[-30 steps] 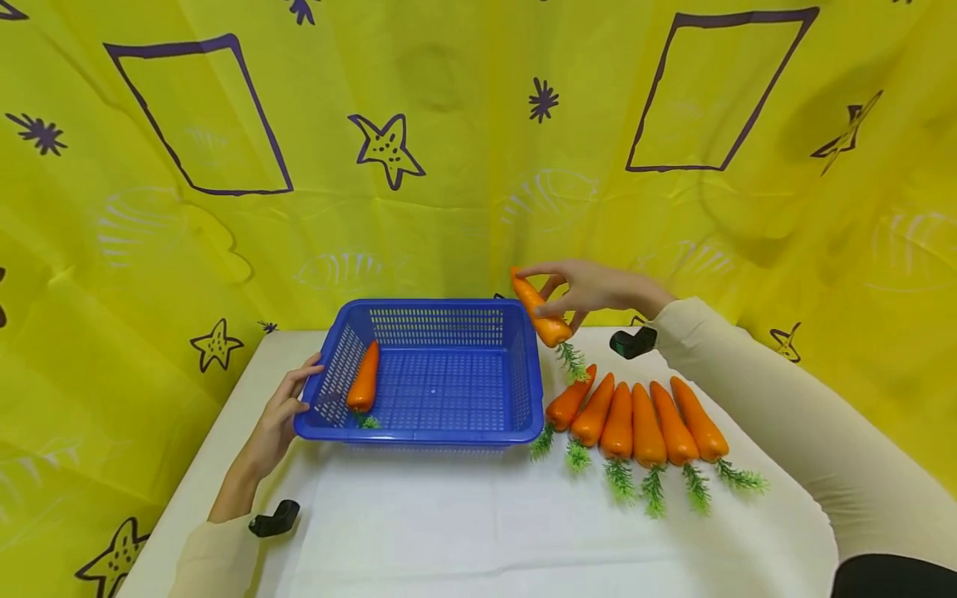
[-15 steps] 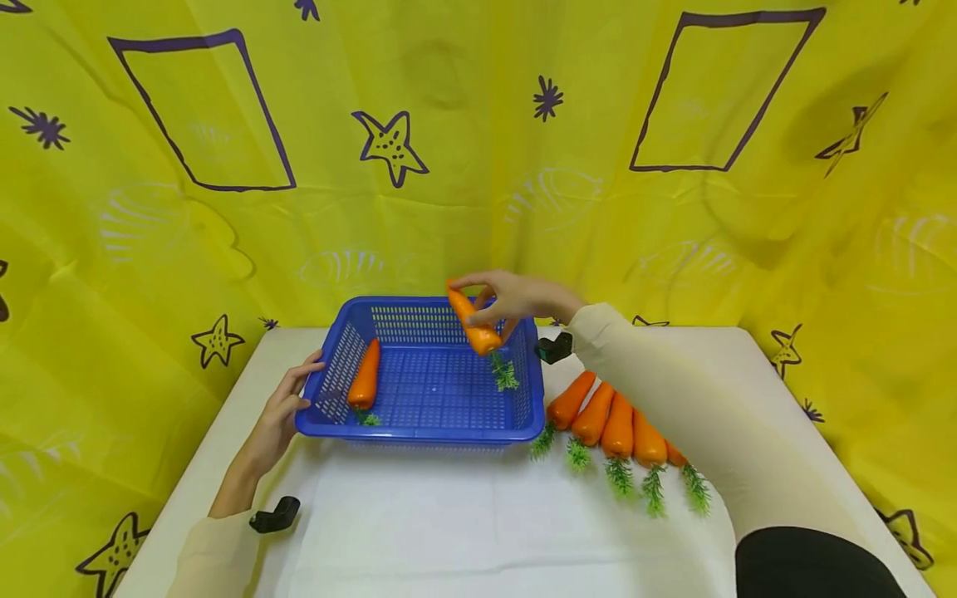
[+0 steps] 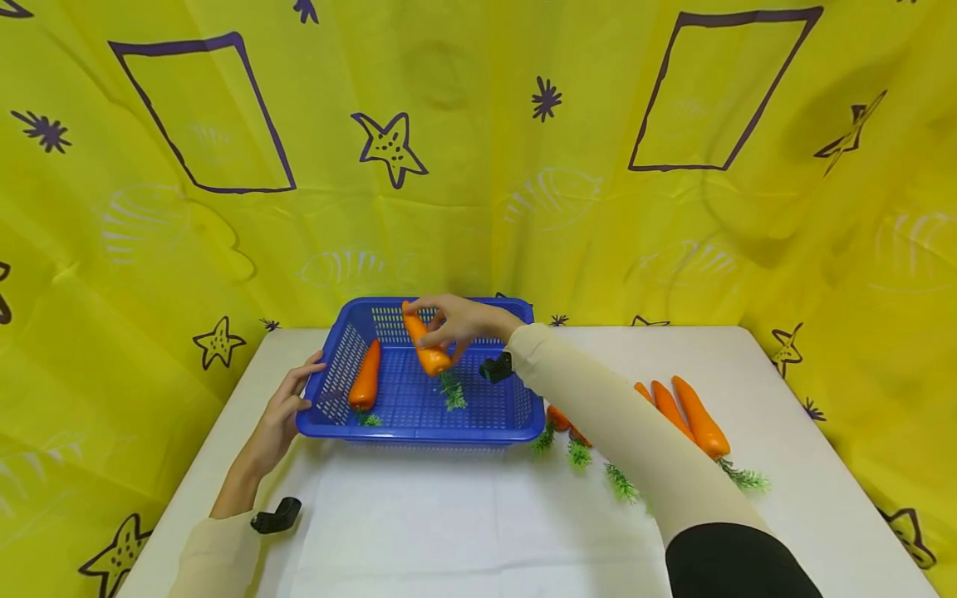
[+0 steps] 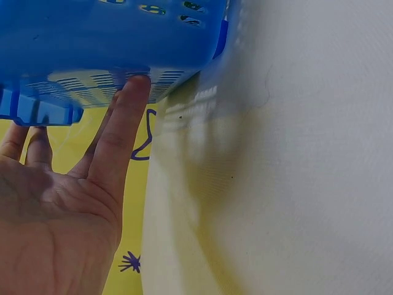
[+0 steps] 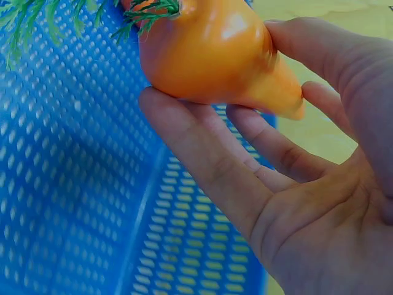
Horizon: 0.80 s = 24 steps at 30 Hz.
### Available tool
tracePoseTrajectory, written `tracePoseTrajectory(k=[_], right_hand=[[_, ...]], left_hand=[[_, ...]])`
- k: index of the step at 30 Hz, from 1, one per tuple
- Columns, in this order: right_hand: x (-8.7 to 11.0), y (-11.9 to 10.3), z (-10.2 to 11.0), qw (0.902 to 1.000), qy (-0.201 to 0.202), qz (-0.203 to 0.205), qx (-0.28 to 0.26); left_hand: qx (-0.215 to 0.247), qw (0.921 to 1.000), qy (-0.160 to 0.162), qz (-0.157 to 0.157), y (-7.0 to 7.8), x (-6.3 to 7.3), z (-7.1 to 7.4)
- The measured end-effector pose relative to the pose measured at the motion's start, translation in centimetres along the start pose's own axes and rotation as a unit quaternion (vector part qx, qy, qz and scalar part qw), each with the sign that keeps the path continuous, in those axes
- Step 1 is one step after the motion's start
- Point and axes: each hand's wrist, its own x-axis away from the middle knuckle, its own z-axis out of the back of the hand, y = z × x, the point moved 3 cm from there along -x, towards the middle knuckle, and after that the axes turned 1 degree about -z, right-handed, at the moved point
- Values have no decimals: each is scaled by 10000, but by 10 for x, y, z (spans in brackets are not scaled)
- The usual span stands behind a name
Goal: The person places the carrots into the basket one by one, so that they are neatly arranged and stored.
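An orange carrot [image 3: 424, 339] with a green leafy top hangs tilted over the middle of a blue plastic basket [image 3: 434, 435]. My right hand [image 3: 465, 322] pinches it between thumb and fingers; the right wrist view shows the carrot [image 5: 202, 52] at the fingertips, above the perforated floor. Another carrot [image 3: 365, 378] lies inside, along the left wall. With fairly straight fingers, my left hand [image 3: 275, 419] touches the basket's left side. In the left wrist view these fingers [image 4: 120, 132] rest against the outer wall and rim.
More carrots [image 3: 699, 419] lie in a row on the white table [image 3: 419, 523], right of the basket, partly hidden by the right sleeve [image 3: 613, 423]. A yellow curtain [image 3: 463, 224] with drawn figures hangs behind the table.
My right hand has carried the pinched carrot leftward, from beyond the basket's right rim to above its middle. The right sleeve now covers part of the carrot row. My left hand stays in place.
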Motion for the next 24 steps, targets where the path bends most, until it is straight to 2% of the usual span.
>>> tracePoseTrajectory(k=[12,18,24], right_hand=[[-38,10,-35,9979,-4,-299,-582],[-51,20,-45,9934,122,-535,-1011],[-64,29,-57,9902,315,-778,-1120]], left_hand=[[-55,10000,11,-26,0,-1,0],[-74,10000,27,-41,-2,-2,2],[-51,10000,32,-63,-4,-2,3]])
